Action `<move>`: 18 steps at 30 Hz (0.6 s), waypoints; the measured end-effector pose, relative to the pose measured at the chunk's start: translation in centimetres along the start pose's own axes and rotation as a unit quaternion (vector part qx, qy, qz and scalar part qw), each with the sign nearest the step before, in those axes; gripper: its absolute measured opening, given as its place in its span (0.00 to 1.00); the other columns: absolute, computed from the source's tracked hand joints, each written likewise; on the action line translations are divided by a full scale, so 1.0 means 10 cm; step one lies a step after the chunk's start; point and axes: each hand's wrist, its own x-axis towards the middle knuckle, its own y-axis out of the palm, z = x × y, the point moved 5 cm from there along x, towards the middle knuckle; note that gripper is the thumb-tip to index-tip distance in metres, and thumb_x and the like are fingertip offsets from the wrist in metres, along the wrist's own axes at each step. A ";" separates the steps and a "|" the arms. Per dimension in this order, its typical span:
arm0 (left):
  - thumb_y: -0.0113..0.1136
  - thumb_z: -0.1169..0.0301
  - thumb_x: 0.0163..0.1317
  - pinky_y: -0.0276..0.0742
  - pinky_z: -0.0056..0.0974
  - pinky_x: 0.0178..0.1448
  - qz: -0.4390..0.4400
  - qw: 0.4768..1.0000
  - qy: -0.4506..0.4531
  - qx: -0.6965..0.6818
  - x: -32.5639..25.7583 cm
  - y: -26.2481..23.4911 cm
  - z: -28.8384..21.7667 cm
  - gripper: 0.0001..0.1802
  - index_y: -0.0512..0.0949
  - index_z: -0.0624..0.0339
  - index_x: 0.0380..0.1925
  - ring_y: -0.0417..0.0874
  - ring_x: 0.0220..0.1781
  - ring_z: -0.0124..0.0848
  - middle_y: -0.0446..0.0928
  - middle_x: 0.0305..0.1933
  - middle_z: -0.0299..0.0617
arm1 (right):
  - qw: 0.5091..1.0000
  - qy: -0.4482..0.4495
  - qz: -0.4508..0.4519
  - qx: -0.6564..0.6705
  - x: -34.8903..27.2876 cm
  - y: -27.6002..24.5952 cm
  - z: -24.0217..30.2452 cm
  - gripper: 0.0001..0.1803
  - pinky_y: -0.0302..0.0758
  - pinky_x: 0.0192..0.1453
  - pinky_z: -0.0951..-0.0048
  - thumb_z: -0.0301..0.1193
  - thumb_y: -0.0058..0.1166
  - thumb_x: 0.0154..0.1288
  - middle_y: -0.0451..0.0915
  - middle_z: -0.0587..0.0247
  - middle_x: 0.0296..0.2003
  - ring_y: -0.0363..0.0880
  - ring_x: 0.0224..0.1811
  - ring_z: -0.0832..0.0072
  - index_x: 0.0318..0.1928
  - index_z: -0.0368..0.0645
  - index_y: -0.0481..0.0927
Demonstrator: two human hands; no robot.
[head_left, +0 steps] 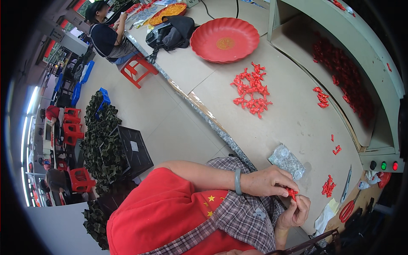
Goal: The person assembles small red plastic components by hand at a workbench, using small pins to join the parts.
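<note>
Both my hands meet over the near edge of the worktable around a small shiny red plastic figure piece (292, 194). My left hand (267, 182), with a pale bangle at the wrist, pinches it from above. My right hand (296, 212) grips its lower end between thumb and fingertips. The fingers partly cover the piece, so its full shape is hidden. Just beyond my left hand lies a speckled grey block (285, 161) with transparent round containers at its ends. A small pile of thin red parts (328, 186) lies beyond my right hand.
A cluster of red figures (252, 91) lies near a red scalloped tray (224, 40). A shelf bin (293, 40) holds many red pieces. Tweezers (346, 183) and red-handled scissors (347, 211) lie at the right. A co-worker (108, 36) sits beyond a black bag (172, 34).
</note>
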 end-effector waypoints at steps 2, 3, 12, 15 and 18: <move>0.65 0.77 0.63 0.81 0.38 0.49 0.006 1.000 -0.002 0.005 0.00 -0.02 0.00 0.16 0.82 0.67 0.51 0.86 0.44 0.41 0.83 0.43 0.49 | 1.000 0.000 -0.005 -0.002 0.01 0.02 0.01 0.04 0.74 0.35 0.67 0.24 0.60 0.69 0.80 0.53 0.34 0.77 0.32 0.63 0.42 0.37 0.81; 0.65 0.77 0.63 0.81 0.38 0.49 0.006 1.000 -0.002 0.004 0.01 -0.02 -0.01 0.16 0.82 0.67 0.51 0.86 0.44 0.41 0.83 0.43 0.49 | 1.000 -0.002 -0.008 -0.001 0.01 0.03 0.01 0.04 0.74 0.35 0.67 0.24 0.60 0.69 0.79 0.53 0.34 0.77 0.32 0.64 0.42 0.37 0.81; 0.65 0.77 0.63 0.81 0.37 0.48 0.005 1.000 0.002 -0.004 0.00 -0.04 0.01 0.15 0.83 0.66 0.50 0.86 0.44 0.40 0.83 0.43 0.48 | 1.000 -0.013 -0.003 -0.001 0.03 0.07 0.01 0.05 0.75 0.35 0.67 0.26 0.60 0.70 0.80 0.53 0.34 0.78 0.33 0.63 0.43 0.38 0.80; 0.65 0.78 0.57 0.79 0.40 0.46 -0.013 1.000 -0.001 -0.021 0.02 -0.02 0.01 0.16 0.83 0.65 0.48 0.84 0.40 0.42 0.82 0.38 0.49 | 1.000 -0.016 -0.005 -0.002 0.02 0.05 0.00 0.05 0.75 0.34 0.67 0.26 0.60 0.70 0.80 0.53 0.34 0.78 0.32 0.64 0.43 0.38 0.80; 0.65 0.78 0.58 0.79 0.40 0.46 -0.003 0.999 -0.004 -0.036 0.00 0.00 0.04 0.16 0.83 0.65 0.48 0.84 0.40 0.42 0.82 0.38 0.48 | 1.000 -0.019 -0.006 0.001 0.04 0.04 0.04 0.05 0.75 0.34 0.68 0.24 0.61 0.68 0.80 0.53 0.33 0.78 0.32 0.64 0.42 0.38 0.81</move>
